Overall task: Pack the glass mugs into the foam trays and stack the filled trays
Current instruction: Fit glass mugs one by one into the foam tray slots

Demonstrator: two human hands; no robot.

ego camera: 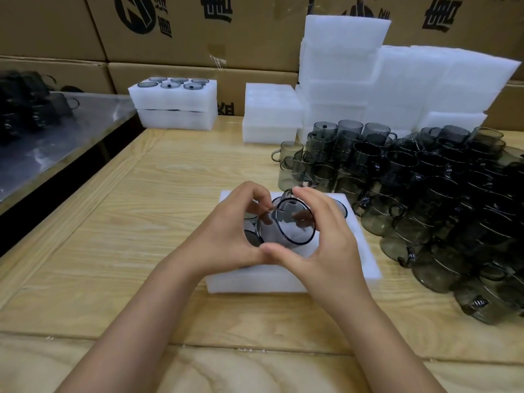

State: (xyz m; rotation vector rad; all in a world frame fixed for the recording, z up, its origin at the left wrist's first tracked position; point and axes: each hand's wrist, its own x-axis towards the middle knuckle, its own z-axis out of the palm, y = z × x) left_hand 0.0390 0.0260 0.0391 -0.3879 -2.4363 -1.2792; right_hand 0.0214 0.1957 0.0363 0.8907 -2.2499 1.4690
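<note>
A smoky glass mug (286, 225) lies tilted on its side above a white foam tray (255, 280) on the wooden table, its open rim facing me. My left hand (226, 234) curls round its left side. From the right, my right hand (326, 236) grips it, with the thumb under the rim and the fingers over the top. Dark mug rims show in the tray's holes beside my hands. A large heap of grey glass mugs (425, 188) covers the table to the right.
Two filled foam trays (175, 106) are stacked at the back left. Empty foam trays (272, 114) and taller foam piles (397, 80) stand at the back. Cardboard boxes (198, 29) line the wall. A metal table (42, 143) stands to the left.
</note>
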